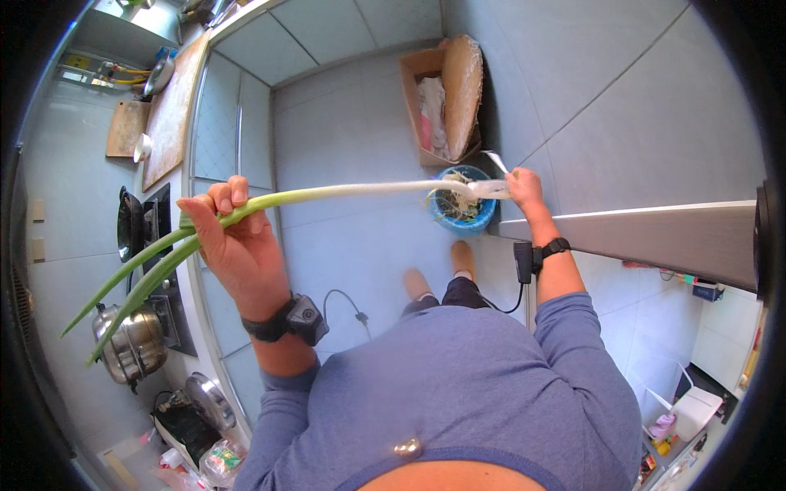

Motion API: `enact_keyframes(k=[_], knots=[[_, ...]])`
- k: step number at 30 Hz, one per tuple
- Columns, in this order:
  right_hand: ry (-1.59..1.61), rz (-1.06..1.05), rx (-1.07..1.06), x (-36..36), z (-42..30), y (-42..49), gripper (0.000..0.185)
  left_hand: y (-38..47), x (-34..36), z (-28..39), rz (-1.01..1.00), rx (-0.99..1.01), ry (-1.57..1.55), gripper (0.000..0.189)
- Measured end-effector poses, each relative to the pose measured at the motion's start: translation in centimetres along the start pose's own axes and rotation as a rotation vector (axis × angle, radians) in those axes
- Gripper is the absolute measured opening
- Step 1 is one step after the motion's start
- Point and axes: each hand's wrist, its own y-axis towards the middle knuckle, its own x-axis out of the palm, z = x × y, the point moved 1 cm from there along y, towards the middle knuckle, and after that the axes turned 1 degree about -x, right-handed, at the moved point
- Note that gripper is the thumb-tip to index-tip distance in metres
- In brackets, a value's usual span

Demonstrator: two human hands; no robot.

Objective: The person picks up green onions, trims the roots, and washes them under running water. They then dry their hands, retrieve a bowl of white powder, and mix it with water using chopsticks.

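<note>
A long green onion [344, 191] stretches level across the view, its green leaves to the left and its white end to the right. My left hand [236, 245] is closed around the green part, where the leaves fork. Over on the right, my right hand [525, 187] pinches a pale, thin outer layer [491, 189] at the white end. A loose white strip [495, 161] sticks up beside those fingers. Below the white end, a blue bin [465, 228] on the floor holds roots and plant scraps [457, 207].
A cardboard box [410, 92] stands behind the bin. Along the left run a counter with a wooden board [175, 116], a black wok [129, 224] and a steel pot [132, 344]. A door edge [651, 236] lies right of my right arm. Cables hang from both wrist devices.
</note>
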Motion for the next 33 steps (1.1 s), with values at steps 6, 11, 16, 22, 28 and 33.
enact_keyframes(k=[6,11,16,22,28,33], knots=[[0.271,-0.164,0.243,1.1,1.7,1.0,0.040,0.4,0.3,-0.6,-0.026,-0.052,-0.057,0.035],[0.774,-0.161,0.574,0.6,0.1,1.1,0.045,0.9,1.0,-2.6,0.055,-0.080,-0.064,0.036],[0.555,-0.133,0.574,-1.3,-1.1,1.6,0.046,1.0,1.5,-5.4,0.110,-0.174,-0.076,0.034],[0.172,0.641,-0.137,-4.7,-7.0,-0.8,0.031,0.5,2.2,-8.0,0.182,-0.261,-0.074,0.032],[-0.006,0.605,-0.296,-5.6,-12.3,-3.4,0.040,-0.2,2.6,-9.5,0.306,-0.333,-0.093,0.037],[-0.057,0.638,-0.300,-5.1,-11.8,-2.4,0.022,-0.7,2.9,-9.7,0.307,-0.367,-0.115,0.037]])
